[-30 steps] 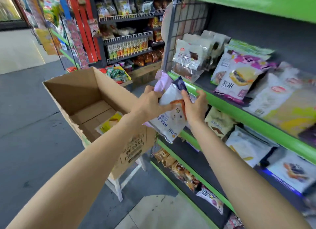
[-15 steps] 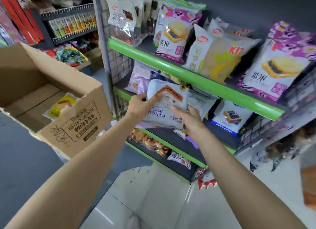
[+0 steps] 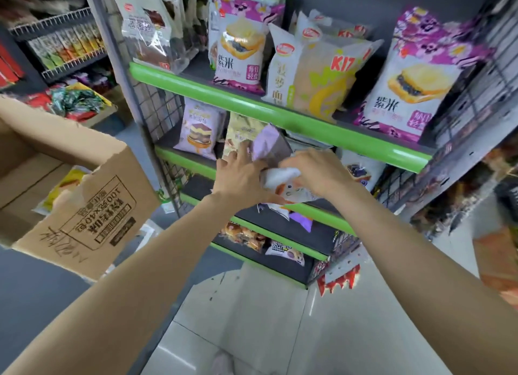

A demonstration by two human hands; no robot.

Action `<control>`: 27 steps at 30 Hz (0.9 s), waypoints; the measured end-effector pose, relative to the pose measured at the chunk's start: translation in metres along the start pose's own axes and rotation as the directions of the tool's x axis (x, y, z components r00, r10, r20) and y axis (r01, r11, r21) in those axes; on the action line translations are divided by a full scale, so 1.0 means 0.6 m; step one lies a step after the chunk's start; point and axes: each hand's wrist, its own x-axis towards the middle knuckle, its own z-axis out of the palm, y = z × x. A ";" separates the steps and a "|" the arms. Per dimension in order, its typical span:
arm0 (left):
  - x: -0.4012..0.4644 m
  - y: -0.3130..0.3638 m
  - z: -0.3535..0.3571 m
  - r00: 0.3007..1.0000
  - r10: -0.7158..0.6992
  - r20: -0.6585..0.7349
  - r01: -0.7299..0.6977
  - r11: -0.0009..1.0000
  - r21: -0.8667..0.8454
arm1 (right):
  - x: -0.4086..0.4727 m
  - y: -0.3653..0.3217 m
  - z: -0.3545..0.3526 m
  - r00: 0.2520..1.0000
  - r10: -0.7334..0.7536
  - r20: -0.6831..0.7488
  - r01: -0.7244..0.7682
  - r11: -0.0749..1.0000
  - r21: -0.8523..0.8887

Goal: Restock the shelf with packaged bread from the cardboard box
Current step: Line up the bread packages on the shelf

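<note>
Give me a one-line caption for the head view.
Both hands, left hand and right hand, push bread packets onto the middle green shelf, cardboard box alongside.

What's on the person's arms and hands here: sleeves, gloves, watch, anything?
Nothing worn that shows. Both forearms are bare from the bottom edge of the picture to the wrists, with no sleeve cuff in view. The left hand and right hand are ungloved; no watch, bracelet or ring is visible, though the picture is slightly blurred. Any sleeves would sit above where the view cuts off.
</note>
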 end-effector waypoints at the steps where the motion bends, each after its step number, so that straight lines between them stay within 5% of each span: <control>1: 0.004 0.007 0.005 1.000 0.013 0.012 -0.013 0.999 0.032 | 0.001 -0.004 -0.002 0.999 -0.026 -0.034 0.027 1.000 0.002; 3: 0.010 0.013 0.014 0.999 -0.014 0.039 0.013 0.999 0.045 | -0.001 -0.008 0.015 0.984 0.010 -0.176 0.008 0.995 0.103; 5: 0.012 0.012 0.022 0.995 -0.084 0.063 0.086 0.996 -0.037 | -0.016 -0.018 0.048 0.893 0.289 -0.345 -0.135 0.903 0.408; 6: 0.012 0.010 0.026 0.989 -0.125 0.079 0.134 0.984 -0.118 | -0.025 -0.022 0.065 0.805 0.504 -0.311 -0.232 0.751 0.618; 8: 0.014 0.006 0.039 0.970 -0.194 0.146 0.231 0.922 -0.311 | -0.036 -0.025 0.098 0.660 0.746 0.088 -0.408 0.258 0.876; 10: 0.016 0.010 0.058 0.955 -0.201 0.216 0.287 0.807 -0.517 | -0.043 -0.023 0.134 0.651 0.617 0.443 -0.409 -0.206 0.889; 11: 0.016 0.015 0.067 0.954 -0.193 0.230 0.296 0.739 -0.605 | -0.046 -0.019 0.148 0.701 0.520 0.488 -0.364 -0.329 0.872; 13: 0.015 0.029 0.083 0.952 -0.185 0.242 0.303 0.648 -0.699 | -0.048 -0.008 0.165 0.772 0.464 0.433 -0.306 -0.326 0.895; 15: 0.015 0.043 0.096 0.949 -0.184 0.254 0.313 0.613 -0.726 | -0.052 0.007 0.177 0.761 0.520 0.387 -0.257 -0.305 0.917; 19: 0.029 0.063 0.123 0.969 -0.199 0.143 0.237 0.605 -0.760 | -0.061 0.060 0.196 0.633 0.698 0.336 -0.195 -0.276 0.941; 23: 0.047 0.063 0.162 0.979 -0.203 -0.022 0.125 0.679 -0.724 | -0.058 0.123 0.222 0.488 0.852 0.190 -0.205 -0.100 0.974; 27: 0.056 0.074 0.170 0.986 -0.166 -0.028 0.072 0.563 -0.823 | -0.029 0.174 0.241 0.431 0.901 0.052 -0.305 0.092 0.948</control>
